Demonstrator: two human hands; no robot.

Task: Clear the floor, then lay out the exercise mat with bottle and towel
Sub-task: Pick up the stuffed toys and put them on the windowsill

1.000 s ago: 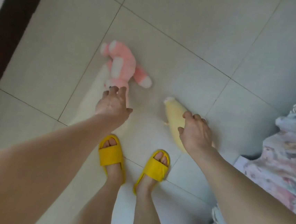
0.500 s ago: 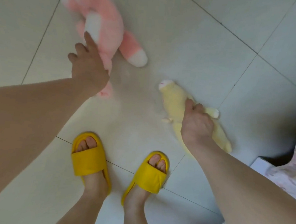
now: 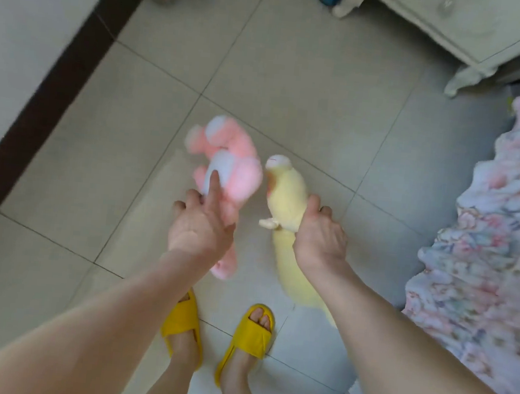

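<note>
A pink and white plush toy hangs above the tiled floor, gripped around its body by my left hand. Right beside it is a pale yellow plush toy, long and limp, held around its middle by my right hand. Its lower half dangles down past my wrist. Both toys are lifted off the tiles and nearly touch each other. No mat, bottle or towel is in view.
My feet in yellow slippers stand on the tiles below the toys. A bed with a floral cover fills the right side. A white cabinet stands at the top right. A dark skirting strip runs along the left wall.
Both hands closed on the toys and lifted them off the floor, bringing them together. The view has risen and pulled back, showing the cabinet and wall.
</note>
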